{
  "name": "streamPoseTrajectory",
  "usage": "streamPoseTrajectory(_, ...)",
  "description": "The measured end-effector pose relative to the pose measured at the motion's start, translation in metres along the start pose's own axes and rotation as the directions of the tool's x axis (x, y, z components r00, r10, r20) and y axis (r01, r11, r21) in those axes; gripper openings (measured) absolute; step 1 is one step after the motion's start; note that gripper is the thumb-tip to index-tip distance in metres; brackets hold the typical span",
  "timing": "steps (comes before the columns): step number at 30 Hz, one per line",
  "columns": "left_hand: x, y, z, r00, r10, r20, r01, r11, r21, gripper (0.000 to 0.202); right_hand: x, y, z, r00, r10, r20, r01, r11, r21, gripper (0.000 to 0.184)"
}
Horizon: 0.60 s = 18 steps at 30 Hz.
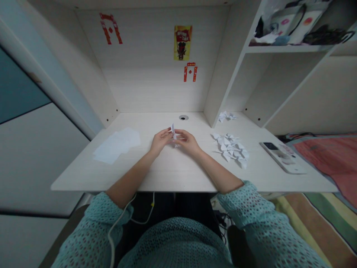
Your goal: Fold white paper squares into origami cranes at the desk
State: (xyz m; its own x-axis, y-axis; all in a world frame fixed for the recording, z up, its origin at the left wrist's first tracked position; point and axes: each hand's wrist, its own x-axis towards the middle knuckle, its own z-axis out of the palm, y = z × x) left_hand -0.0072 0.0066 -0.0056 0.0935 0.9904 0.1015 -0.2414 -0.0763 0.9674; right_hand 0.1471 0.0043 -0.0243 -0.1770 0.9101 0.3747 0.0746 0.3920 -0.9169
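Between my hands, over the middle of the desk, stands a small folded piece of white paper [173, 131]. My left hand [161, 140] pinches it from the left, and my right hand [187, 141] grips it from the right with thumb and fingers. Its lower part is partly hidden by my fingertips. On the left of the desk lies a spread stack of flat white paper sheets [117, 145]. To the right sits a heap of folded white paper pieces [231, 148] with pointed ends.
A white phone-shaped case [283, 158] lies at the desk's right. More folded papers [227, 117] rest by the divider [223, 89]. A cable hole [183, 117] is at the back. A white cable [111, 238] hangs over my left sleeve. Bags [295, 24] fill the upper shelf.
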Motion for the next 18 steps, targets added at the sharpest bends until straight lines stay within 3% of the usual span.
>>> streamPoseTrajectory(5, 0.006, -0.004, -0.006, 1.0, -0.003, -0.029, 0.005, 0.999, 0.043, 0.05, 0.005, 0.003, 0.0, 0.999, 0.045, 0.009, -0.046, 0.976, 0.214, 0.05)
streamPoseTrajectory(11, 0.003, 0.004, -0.007, 0.998, -0.052, -0.045, 0.059, 0.985, 0.164, 0.051, 0.008, 0.006, -0.008, 0.983, 0.101, -0.15, -0.089, 0.993, 0.083, 0.031)
streamPoseTrajectory(14, -0.002, 0.007, -0.003, 0.999, -0.039, 0.019, 0.033, 0.967, 0.252, 0.049, 0.007, 0.008, -0.008, 0.981, 0.091, -0.173, -0.078, 0.994, 0.077, 0.032)
streamPoseTrajectory(18, -0.005, 0.003, 0.004, 0.978, 0.064, 0.199, -0.114, 0.961, 0.253, 0.049, 0.004, 0.01, -0.006, 0.984, 0.086, -0.153, -0.084, 0.996, 0.019, 0.033)
